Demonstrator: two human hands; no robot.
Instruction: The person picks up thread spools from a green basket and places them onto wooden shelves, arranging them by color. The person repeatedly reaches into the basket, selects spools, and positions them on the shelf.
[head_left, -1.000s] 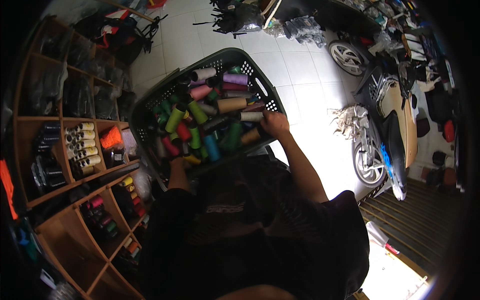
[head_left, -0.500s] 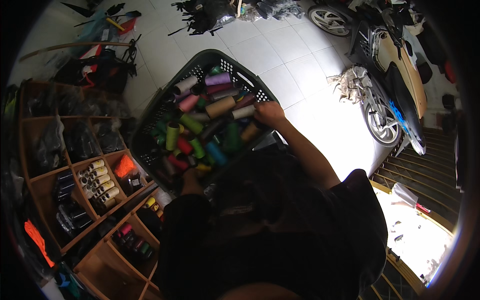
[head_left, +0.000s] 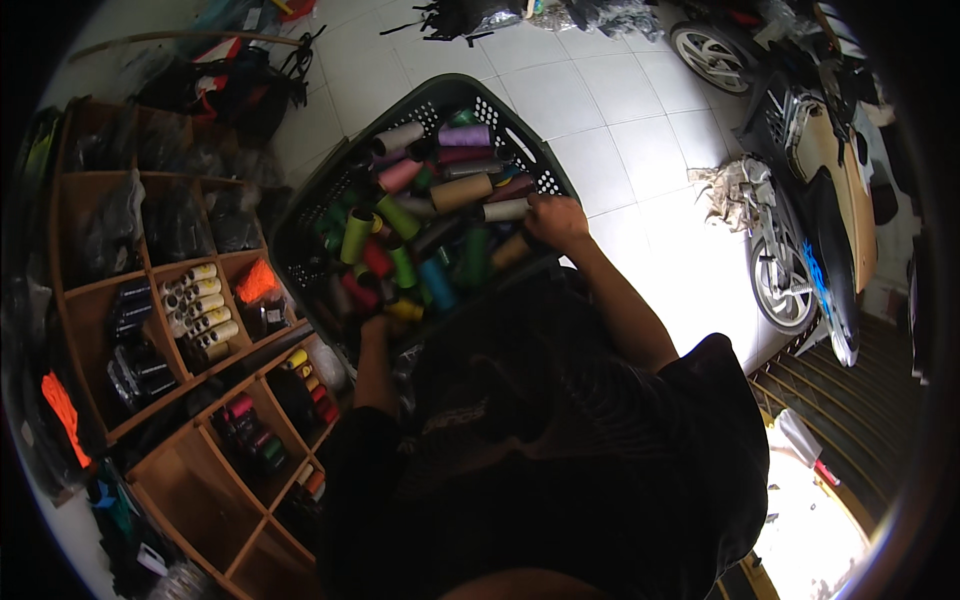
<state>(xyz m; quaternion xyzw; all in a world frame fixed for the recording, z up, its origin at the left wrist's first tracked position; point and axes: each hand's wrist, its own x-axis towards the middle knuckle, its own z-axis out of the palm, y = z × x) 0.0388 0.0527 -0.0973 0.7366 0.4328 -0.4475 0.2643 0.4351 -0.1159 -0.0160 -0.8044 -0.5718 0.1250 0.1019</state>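
Observation:
A dark green plastic basket with perforated walls is held in front of my body, filled with thread spools in many colours. My right hand is closed around its rim on the right side, beside a pale spool. At the near left edge my left hand grips the basket, its fingers partly lost in shadow near a yellow spool. On top of the pile lie a tan spool, a lavender spool and a lime green spool.
Left of me stands a wooden compartment shelf with cream spools, dark bagged goods and an orange bundle. A motorcycle is parked on the right. Black items lie on the tiled floor ahead.
My view has turned slightly, so the shelf sits higher and the motorcycle lower in the picture. The basket appears slightly higher and further right, with both hands still on it.

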